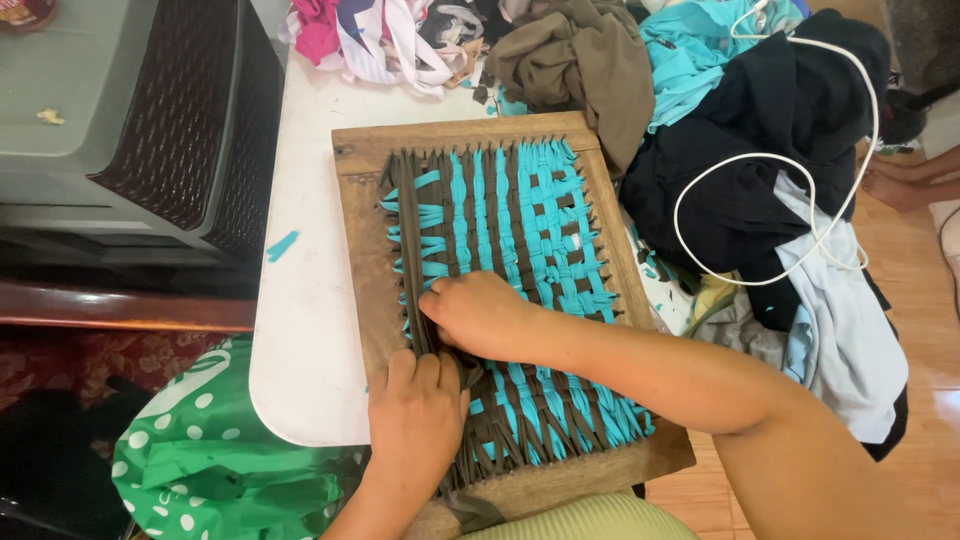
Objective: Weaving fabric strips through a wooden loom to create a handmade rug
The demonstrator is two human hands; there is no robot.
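Weaving of turquoise and dark brown fabric strips (520,250) fills most of the square wooden frame loom (360,150) on the white table (300,330), its left columns unfinished where right hand (478,312) and left hand (415,410) pinch brown strips.

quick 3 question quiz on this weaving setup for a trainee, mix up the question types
1. True or false: the strips on the wooden loom frame are teal and dark brown.
2. Which hand rests nearer the frame's bottom edge: A) left hand B) right hand?
3. What lies looped over the dark cloth pile right of the frame?

Key
1. True.
2. A; its fingers press the dark strips at the left side.
3. A white cord.
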